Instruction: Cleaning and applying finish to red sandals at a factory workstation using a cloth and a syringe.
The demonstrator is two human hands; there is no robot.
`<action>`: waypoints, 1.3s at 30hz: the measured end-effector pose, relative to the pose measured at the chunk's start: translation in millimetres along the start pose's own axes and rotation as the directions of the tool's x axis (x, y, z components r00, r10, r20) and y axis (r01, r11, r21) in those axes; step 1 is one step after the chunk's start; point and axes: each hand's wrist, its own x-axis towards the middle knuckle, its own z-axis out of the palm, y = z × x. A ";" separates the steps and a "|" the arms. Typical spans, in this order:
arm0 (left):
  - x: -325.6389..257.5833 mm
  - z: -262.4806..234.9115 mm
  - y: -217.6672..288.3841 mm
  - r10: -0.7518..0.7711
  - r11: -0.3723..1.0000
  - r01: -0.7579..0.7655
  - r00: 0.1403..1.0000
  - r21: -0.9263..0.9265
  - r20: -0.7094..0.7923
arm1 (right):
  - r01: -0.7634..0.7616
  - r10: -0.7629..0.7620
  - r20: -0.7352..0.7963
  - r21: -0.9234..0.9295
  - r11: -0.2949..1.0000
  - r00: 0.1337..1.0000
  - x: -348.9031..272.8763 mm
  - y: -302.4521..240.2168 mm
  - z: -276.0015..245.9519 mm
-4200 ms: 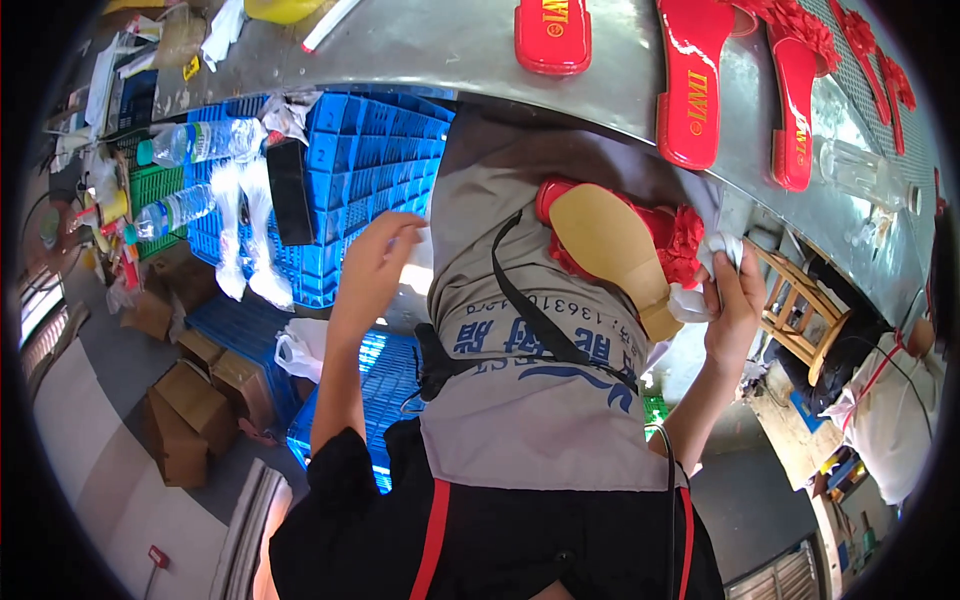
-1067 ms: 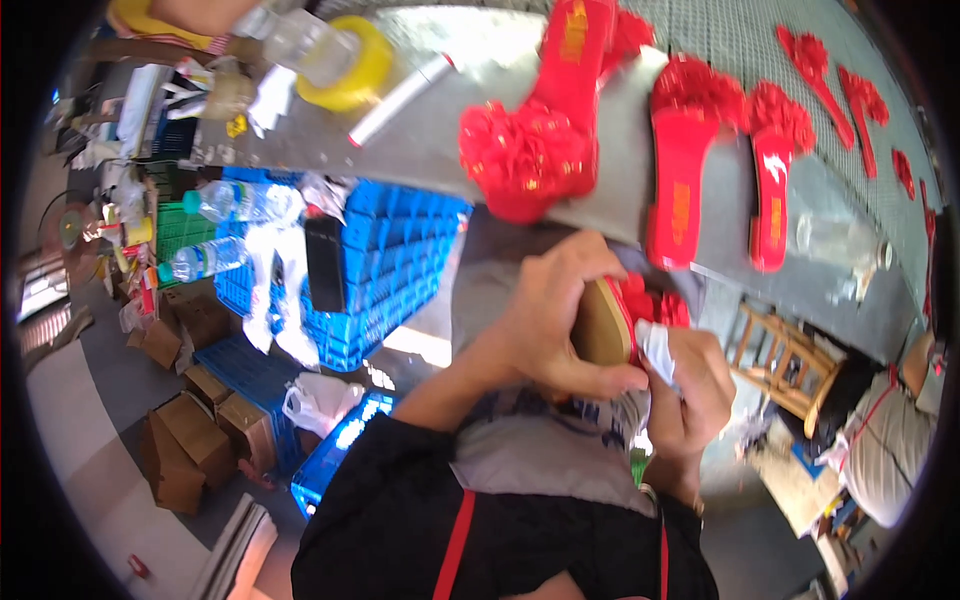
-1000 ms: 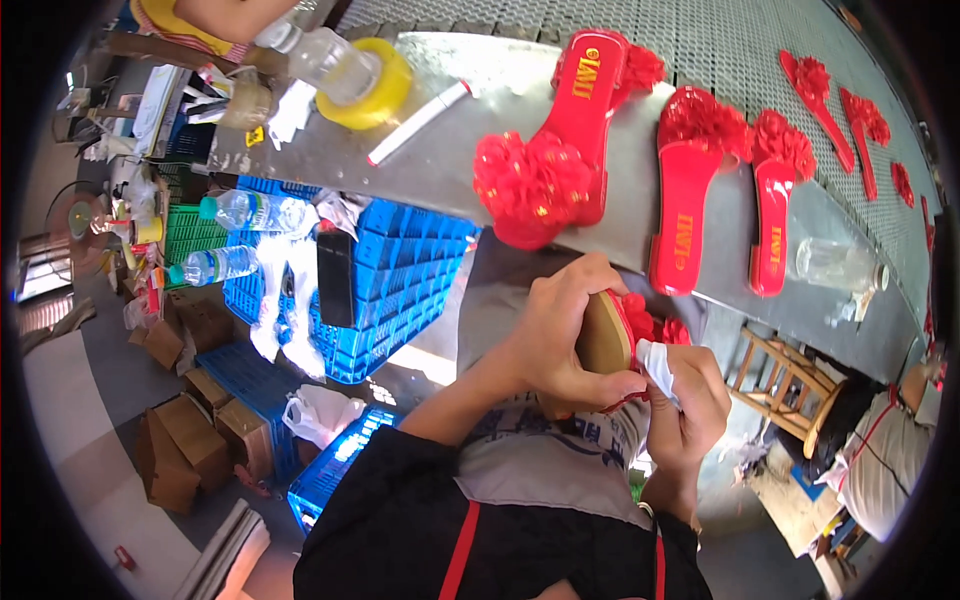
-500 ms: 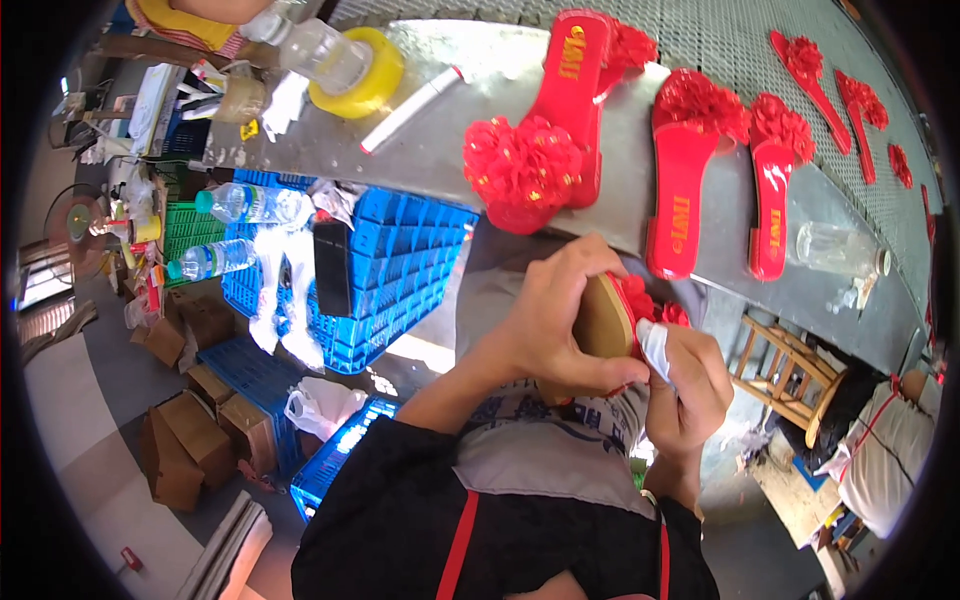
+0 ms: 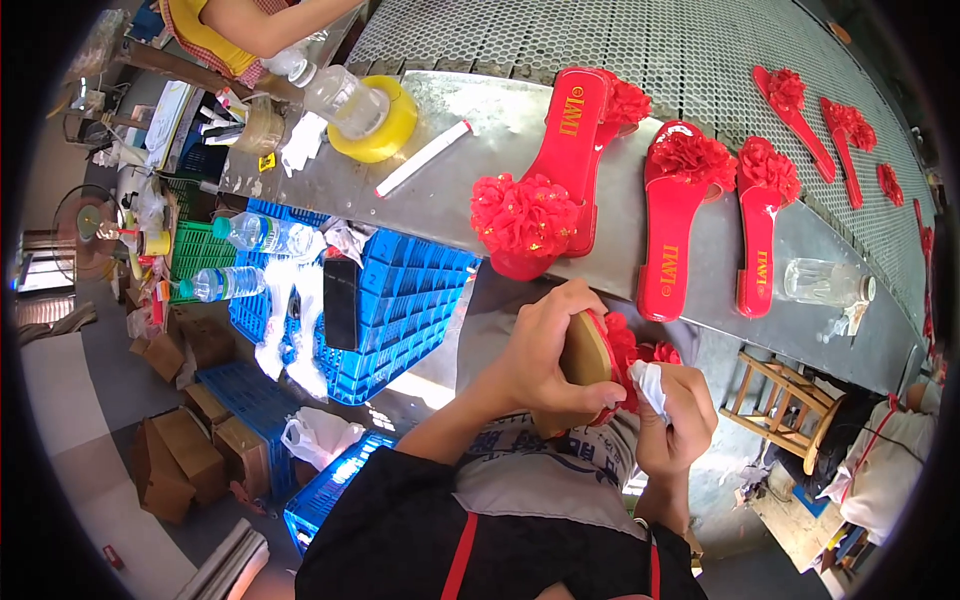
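My left hand (image 5: 545, 345) is closed around a red slipper (image 5: 588, 352), its tan sole turned toward the left. Red ruffled petals show at the slipper's right side, while its lower part is partly hidden by my fingers. In my right hand (image 5: 682, 418) a crumpled white cloth or tissue (image 5: 650, 388) is pinched, close against the slipper's red upper. Just beyond my hands, on the metal bench (image 5: 440, 215), lie a pair of overlapping red slippers (image 5: 570, 170) with flower trims. Two more slippers (image 5: 668, 235) (image 5: 762, 230) rest to their right.
A mesh conveyor (image 5: 690, 50) carries more red slippers. On the bench are a tape roll (image 5: 400, 135), bottle, white marker (image 5: 425, 158) and clear jar (image 5: 825, 283). A blue crate (image 5: 400, 300) holding bottles and a phone stands left. A co-worker's arm (image 5: 270, 28) reaches across the far left.
The view has tilted up, so the bench sits lower in the picture and more of the co-worker's arm shows. My right hand has shifted slightly with the white cloth; both grips stay.
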 end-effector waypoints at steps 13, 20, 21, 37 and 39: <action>17.8 -0.5 14.2 -0.065 0.879 0.014 0.994 -0.476 -0.093 | -0.058 0.056 -0.061 -0.033 0.998 0.997 4.4 2.0 -17.1; 8.5 16.3 31.6 0.271 0.960 -0.268 0.962 -0.078 0.027 | 0.090 -0.092 -0.061 -0.023 0.996 0.994 13.5 -21.1 -29.8; 7.8 15.6 35.2 0.301 0.953 -0.302 0.947 -0.015 0.113 | 0.119 -0.119 -0.024 0.006 0.993 0.993 11.1 -20.5 -30.4; -3.2 12.5 43.7 0.039 0.963 0.097 0.872 -0.250 0.487 | 0.332 -0.306 0.170 -0.152 0.931 0.937 -46.3 -18.8 -52.2; -1.9 13.1 43.6 0.037 0.963 0.102 0.868 -0.250 0.496 | 0.387 -0.345 0.188 -0.271 0.882 0.919 -46.3 -19.1 -52.6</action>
